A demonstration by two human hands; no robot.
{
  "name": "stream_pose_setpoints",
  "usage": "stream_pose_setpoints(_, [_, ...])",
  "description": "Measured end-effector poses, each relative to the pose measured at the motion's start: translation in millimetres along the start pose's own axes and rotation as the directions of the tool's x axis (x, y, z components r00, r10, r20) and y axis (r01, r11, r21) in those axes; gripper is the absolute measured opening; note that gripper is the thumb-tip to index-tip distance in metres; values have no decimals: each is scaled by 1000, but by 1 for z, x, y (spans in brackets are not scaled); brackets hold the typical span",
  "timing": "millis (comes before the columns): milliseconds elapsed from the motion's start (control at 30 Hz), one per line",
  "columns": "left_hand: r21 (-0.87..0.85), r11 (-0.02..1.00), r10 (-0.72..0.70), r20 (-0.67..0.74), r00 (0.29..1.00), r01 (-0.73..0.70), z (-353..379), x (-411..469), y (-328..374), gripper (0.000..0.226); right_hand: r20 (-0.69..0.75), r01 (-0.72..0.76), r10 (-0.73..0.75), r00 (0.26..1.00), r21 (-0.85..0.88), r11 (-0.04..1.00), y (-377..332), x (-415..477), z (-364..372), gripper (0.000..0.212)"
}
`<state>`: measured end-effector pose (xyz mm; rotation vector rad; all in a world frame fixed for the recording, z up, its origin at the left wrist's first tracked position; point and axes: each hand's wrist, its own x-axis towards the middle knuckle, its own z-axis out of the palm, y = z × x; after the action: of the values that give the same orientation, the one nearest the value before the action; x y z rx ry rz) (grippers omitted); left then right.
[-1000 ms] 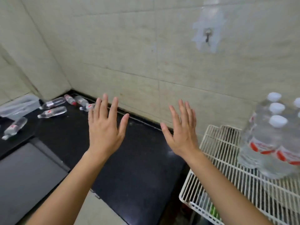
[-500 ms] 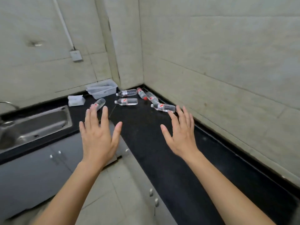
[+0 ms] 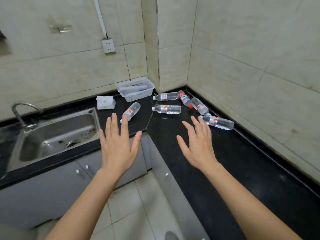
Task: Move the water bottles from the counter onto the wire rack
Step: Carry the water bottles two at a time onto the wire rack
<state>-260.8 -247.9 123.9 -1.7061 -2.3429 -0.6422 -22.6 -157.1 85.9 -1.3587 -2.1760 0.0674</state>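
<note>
Several clear water bottles lie on their sides in the corner of the black counter. One bottle lies left of the counter seam, just beyond my left hand. Another bottle lies in the middle, and one bottle lies by the right wall past my right hand. Further back are a bottle, a red-capped bottle and another bottle. Both hands hover with fingers spread, holding nothing. The wire rack is out of view.
A steel sink with a tap sits at the left. A white plastic basket and a tissue pack stand at the back. Grey cabinets and a tiled floor lie below. A wall socket is above.
My view has swung left from the wire rack to the counter corner. The bottles lie nearer and more central now. Both hands stay open and empty.
</note>
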Motion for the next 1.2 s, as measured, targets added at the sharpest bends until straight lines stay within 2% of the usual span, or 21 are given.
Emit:
stream_pose_setpoints(100, [23, 1000, -1, 42, 999, 0, 36, 58, -16, 74, 35, 35, -36, 999, 20, 999, 10, 62, 50, 58])
stream_pose_setpoints(233, [58, 996, -78, 150, 986, 70, 75, 136, -36, 74, 156, 38, -40, 987, 14, 999, 25, 141, 113, 64])
stream_pose_setpoints(367, [111, 993, -66, 185, 981, 46, 97, 200, -58, 74, 231, 34, -34, 972, 8, 999, 26, 208, 147, 65])
stream_pose_setpoints(633, [115, 990, -117, 330, 937, 83, 165, 290, -104, 72, 397, 27, -4, 918, -52, 998, 43, 286, 218, 65])
stream_pose_setpoints(733, [140, 989, -104, 466, 879, 43, 205, 326, -127, 69, 504, -17, 64, 861, -97, 995, 49, 304, 249, 66])
stream_pose_setpoints(933, [126, 991, -116, 731, 672, 34, 309, 399, -177, 78, 609, -121, 251, 753, -247, 961, 69, 356, 321, 69])
stream_pose_setpoints(1067, [74, 996, -92, 837, 540, 55, 362, 433, -198, 88, 658, -178, 367, 658, -338, 924, 77, 392, 358, 74])
stream_pose_setpoints(1133, [18, 997, -52, 863, 503, 72, 381, 441, -201, 88, 668, -193, 383, 638, -343, 919, 82, 409, 375, 79])
stream_pose_setpoints(1200, [-33, 997, -8, 864, 503, 71, 395, 449, -200, 85, 681, -213, 410, 606, -358, 909, 88, 420, 390, 90])
